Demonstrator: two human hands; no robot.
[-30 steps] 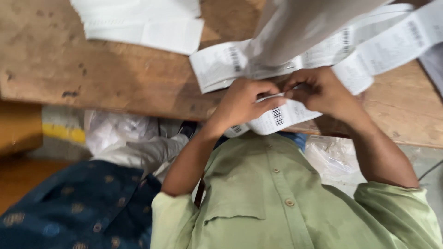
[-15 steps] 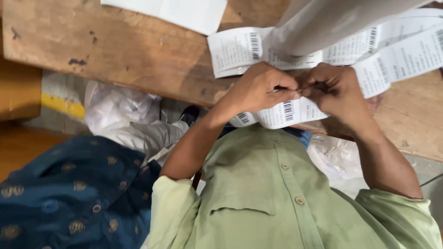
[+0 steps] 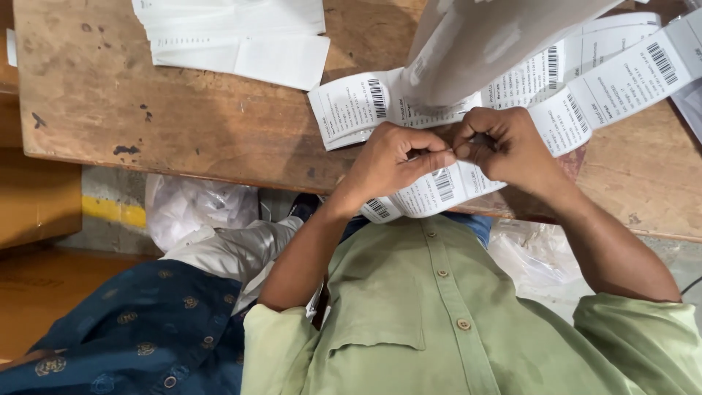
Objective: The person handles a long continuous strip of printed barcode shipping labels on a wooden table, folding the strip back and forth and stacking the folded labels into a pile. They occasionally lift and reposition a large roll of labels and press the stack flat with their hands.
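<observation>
Head view: both hands meet at the near table (image 3: 131,110) edge, left hand (image 3: 391,157) and right hand (image 3: 512,143) each in a tight pinch grip on the white barcode label strip (image 3: 439,192) between them. It runs off toward 2 o'clock; a stack of blank white labels (image 3: 241,36) sits at 11 o'clock.

A strip of barcode labels (image 3: 585,88) is lying across the wooden table (image 3: 183,110), right of a paper stack (image 3: 241,36).

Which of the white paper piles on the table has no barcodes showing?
The stack of plain white sheets at the table's far edge, away from both hands. The label strips by the hands all show black barcodes.
</observation>
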